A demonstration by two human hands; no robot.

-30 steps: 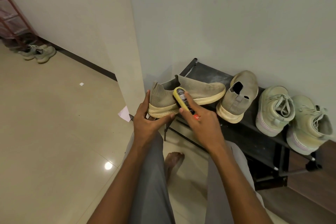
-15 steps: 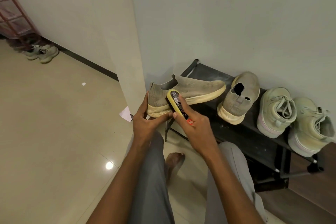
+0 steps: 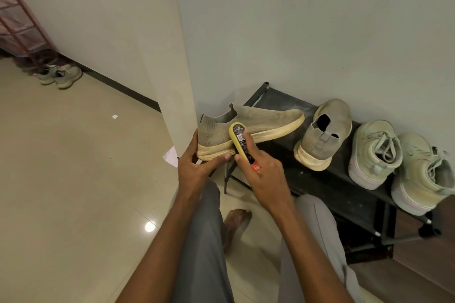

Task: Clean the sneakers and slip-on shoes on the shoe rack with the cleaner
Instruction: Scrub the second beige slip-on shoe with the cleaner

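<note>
A tan knit slip-on shoe (image 3: 266, 119) with a cream sole is held on its side at the left end of the black shoe rack (image 3: 327, 179). My left hand (image 3: 197, 167) grips its heel and sole. My right hand (image 3: 261, 174) holds a yellow cleaner (image 3: 237, 138) with a black label, its tip pressed against the shoe's side near the heel. The second slip-on shoe (image 3: 325, 133) stands on the rack, heel toward me. Two pale green lace-up sneakers (image 3: 374, 152) (image 3: 423, 172) stand to its right.
A wall corner (image 3: 182, 81) rises just left of the rack. A white paper scrap (image 3: 171, 156) lies at its foot. My grey trouser legs and bare foot (image 3: 236, 224) are below. Far left, a red rack (image 3: 19, 22) and another pair of sneakers (image 3: 61, 75) sit on the tiled floor.
My right hand has slid the cleaner leftward along the shoe's side, toward the heel. My left hand keeps its hold on the shoe.
</note>
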